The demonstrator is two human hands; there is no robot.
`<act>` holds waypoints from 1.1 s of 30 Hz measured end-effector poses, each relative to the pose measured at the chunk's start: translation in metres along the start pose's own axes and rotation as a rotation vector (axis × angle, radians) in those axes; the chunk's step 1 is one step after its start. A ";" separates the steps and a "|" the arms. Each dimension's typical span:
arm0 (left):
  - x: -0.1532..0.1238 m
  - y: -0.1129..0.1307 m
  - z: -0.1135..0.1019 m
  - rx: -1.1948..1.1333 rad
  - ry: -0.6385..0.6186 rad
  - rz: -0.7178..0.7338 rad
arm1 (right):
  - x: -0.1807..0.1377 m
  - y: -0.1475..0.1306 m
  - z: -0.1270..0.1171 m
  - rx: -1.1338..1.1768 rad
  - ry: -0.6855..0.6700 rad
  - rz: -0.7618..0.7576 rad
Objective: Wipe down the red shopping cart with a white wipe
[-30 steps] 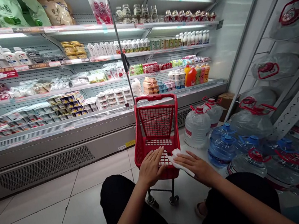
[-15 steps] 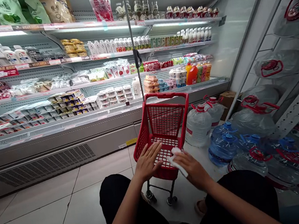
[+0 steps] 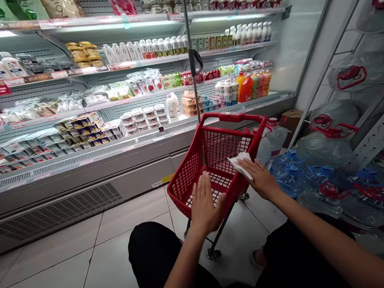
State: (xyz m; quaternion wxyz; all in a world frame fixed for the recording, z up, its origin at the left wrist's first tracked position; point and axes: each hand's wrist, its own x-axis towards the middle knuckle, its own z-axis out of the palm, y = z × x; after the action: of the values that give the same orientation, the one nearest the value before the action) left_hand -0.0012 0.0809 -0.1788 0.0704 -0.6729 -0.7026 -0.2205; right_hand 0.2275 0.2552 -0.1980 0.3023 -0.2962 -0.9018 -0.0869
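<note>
A small red plastic shopping cart point(image 3: 195, 167) stands turned at an angle in front of my knees. Its basket has mesh walls and holds nothing. My right hand point(image 3: 261, 177) presses a crumpled white tissue point(image 3: 241, 163) on the cart's right side rim, the fingers laid over it. Over the near edge of the basket is my left hand point(image 3: 204, 205), its fingers stretched out and nothing in it. Whether its palm touches the rim cannot be made out.
A refrigerated display case point(image 3: 138, 162) stocked with yogurt and drinks runs behind the cart, with a vertical door edge and handle point(image 3: 195, 62). Large water jugs point(image 3: 292, 178) stand on the right beside a metal rack point(image 3: 382, 127). Pale tiles point(image 3: 123, 264) cover the floor.
The cart has swivelled, its handle end shifting right. My right hand has moved up and right with the tissue, onto the side rim. My left hand has moved slightly right.
</note>
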 end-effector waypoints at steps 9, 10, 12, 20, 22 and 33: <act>-0.017 0.019 0.007 0.084 0.033 0.147 | -0.039 -0.105 -0.002 0.159 -0.044 -0.149; -0.017 0.014 0.003 0.087 0.024 0.163 | -0.039 -0.106 -0.004 0.157 -0.067 -0.183; -0.018 0.006 -0.004 0.094 0.003 0.178 | -0.036 -0.090 -0.010 0.119 -0.103 -0.226; -0.016 -0.032 -0.016 0.106 -0.024 0.063 | -0.020 0.027 -0.039 -0.112 0.068 0.119; -0.008 -0.037 -0.014 0.093 -0.042 -0.047 | -0.020 0.017 -0.036 -0.102 0.088 0.114; 0.058 -0.028 0.000 0.057 -0.066 -0.366 | -0.003 -0.093 0.008 0.013 -0.028 -0.090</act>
State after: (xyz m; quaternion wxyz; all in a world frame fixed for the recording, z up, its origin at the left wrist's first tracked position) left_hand -0.0339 0.1339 -0.1617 0.0250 -0.5386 -0.8210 -0.1876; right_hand 0.1703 0.1812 -0.2042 0.2873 -0.2547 -0.9189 -0.0902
